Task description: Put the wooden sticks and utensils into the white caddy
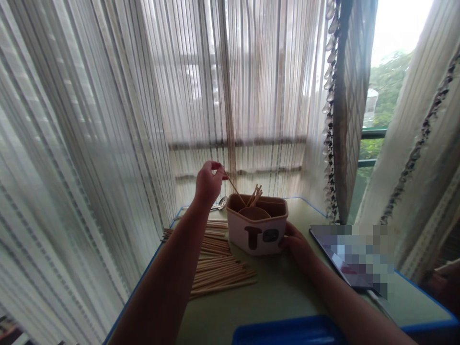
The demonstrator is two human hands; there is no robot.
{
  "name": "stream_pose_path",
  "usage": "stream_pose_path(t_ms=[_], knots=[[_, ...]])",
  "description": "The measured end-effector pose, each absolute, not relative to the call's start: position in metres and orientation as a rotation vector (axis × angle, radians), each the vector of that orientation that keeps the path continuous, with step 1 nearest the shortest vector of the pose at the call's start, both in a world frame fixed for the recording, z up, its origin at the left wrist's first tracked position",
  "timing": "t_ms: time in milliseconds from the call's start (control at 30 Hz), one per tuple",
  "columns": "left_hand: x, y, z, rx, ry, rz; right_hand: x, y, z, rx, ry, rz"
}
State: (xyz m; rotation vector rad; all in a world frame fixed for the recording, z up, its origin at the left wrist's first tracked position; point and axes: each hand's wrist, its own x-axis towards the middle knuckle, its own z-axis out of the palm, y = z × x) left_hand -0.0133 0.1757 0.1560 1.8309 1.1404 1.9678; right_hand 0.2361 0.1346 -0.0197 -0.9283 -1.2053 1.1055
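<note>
A white and brown holder box [258, 225] stands on the green table [273, 292], with a few wooden chopsticks [256, 194] sticking up from its back compartment. My left hand [208, 182] is raised above the box's left corner and pinches one chopstick [234, 186] whose tip slants down into the box. My right hand [296, 244] rests against the box's right side, fingers curled on its wall. A pile of several chopsticks [215, 263] lies flat on the table left of the box.
A metal spoon [220, 204] lies behind the chopstick pile. A dark tablet-like slab [341, 261] lies to the right. A blue tray edge [287, 331] shows at the near side. Striped curtains [108, 120] hang close around the table.
</note>
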Motion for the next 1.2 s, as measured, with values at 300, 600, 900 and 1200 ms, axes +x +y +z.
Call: stream_pose_path(t_ms=[300, 600, 900, 1200], knots=[[-0.006, 0.159, 0.153, 2.293, 1.22, 1.289, 0.235, 0.134, -0.018, -0.925, -1.187, 1.107], [0.019, 0.13, 0.154, 2.511, 1.429, 1.301, 0.233, 0.134, -0.015, -0.887, -1.172, 1.156], [0.018, 0.043, 0.096, 2.562, 1.659, 1.435, 0.233, 0.141, -0.02, -0.904, -1.168, 1.148], [-0.009, 0.01, 0.029, 2.814, 1.724, 0.274, 0.232, 0.139, -0.019, -0.93, -1.164, 1.108]])
